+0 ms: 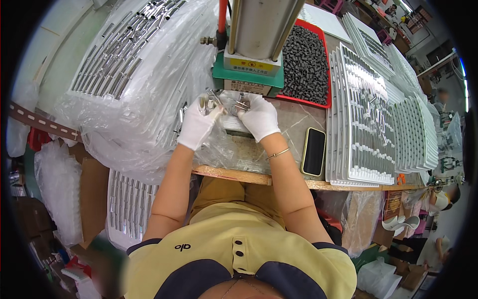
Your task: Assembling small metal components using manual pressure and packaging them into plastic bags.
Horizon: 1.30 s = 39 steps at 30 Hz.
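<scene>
Both my hands wear white gloves and are close together at the foot of a press (256,30). My left hand (196,124) is closed around short shiny metal tubes (213,98), which stick out past its fingertips. Between the fingers of my right hand (261,118) is another small shiny metal piece (242,104); its full shape is partly hidden. Just beyond my fingers is the press's green plate (273,83). Clear plastic wrap (219,144) lies below and beside my left hand, with a few more tubes near it.
A red tray (329,70) of small black sleeves stands behind on the right. A phone (313,152) lies right of my forearm, before stacked white trays (341,164) holding metal tubes. At the far left, many shiny tubes (117,70) lie on plastic. The wooden bench edge (234,174) runs before me.
</scene>
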Each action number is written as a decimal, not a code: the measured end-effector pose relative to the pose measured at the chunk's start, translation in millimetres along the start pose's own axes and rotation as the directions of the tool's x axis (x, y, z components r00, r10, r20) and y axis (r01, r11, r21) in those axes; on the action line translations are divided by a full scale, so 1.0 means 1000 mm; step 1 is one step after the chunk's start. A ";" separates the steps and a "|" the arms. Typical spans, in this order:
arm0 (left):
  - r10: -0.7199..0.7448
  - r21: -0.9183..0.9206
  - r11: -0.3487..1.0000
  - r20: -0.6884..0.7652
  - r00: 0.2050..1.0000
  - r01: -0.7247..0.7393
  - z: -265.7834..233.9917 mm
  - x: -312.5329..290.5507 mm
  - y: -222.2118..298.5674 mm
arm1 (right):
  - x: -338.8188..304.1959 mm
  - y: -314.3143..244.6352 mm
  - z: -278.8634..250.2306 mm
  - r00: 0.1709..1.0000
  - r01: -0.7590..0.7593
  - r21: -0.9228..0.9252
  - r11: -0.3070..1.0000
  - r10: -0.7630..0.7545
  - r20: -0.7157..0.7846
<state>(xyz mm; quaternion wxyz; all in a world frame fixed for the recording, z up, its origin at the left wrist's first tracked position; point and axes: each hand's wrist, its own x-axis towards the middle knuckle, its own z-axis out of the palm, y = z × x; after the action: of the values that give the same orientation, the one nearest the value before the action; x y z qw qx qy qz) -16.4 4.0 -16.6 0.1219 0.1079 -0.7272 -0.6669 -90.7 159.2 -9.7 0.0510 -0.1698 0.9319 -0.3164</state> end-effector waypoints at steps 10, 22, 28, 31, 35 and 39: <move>-0.095 -0.273 0.943 0.326 0.941 0.190 -0.018 -0.061 0.018 | -0.049 0.024 -0.012 0.999 0.005 0.105 0.994 0.001 -0.053; -0.136 0.009 0.989 0.464 0.875 0.149 0.014 -0.087 0.020 | -0.117 -0.004 -0.046 0.990 0.008 0.693 0.721 -0.103 0.097; -0.035 0.017 0.999 0.378 0.925 0.031 0.024 -0.099 0.010 | -0.124 -0.006 -0.045 0.998 0.008 0.760 0.650 -0.048 0.030; -0.155 -0.255 0.899 0.575 0.803 0.356 0.025 -0.100 0.011 | -0.127 -0.010 -0.050 0.992 -0.122 0.812 0.570 0.034 0.125; 0.010 -0.550 0.647 0.699 0.716 0.528 0.037 -0.107 -0.010 | -0.124 -0.009 -0.048 0.997 -0.076 0.722 0.687 0.045 0.061; -0.053 -0.585 0.550 0.687 0.724 0.596 0.043 -0.112 -0.003 | -0.122 -0.010 -0.045 0.988 -0.151 0.724 0.673 0.075 0.136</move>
<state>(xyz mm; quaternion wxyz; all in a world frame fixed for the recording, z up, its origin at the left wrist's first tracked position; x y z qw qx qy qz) 76.1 80.5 -26.9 -0.2135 -0.0300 -0.3276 -0.9199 17.2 220.0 30.5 0.1783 -0.0922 0.7329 -0.6501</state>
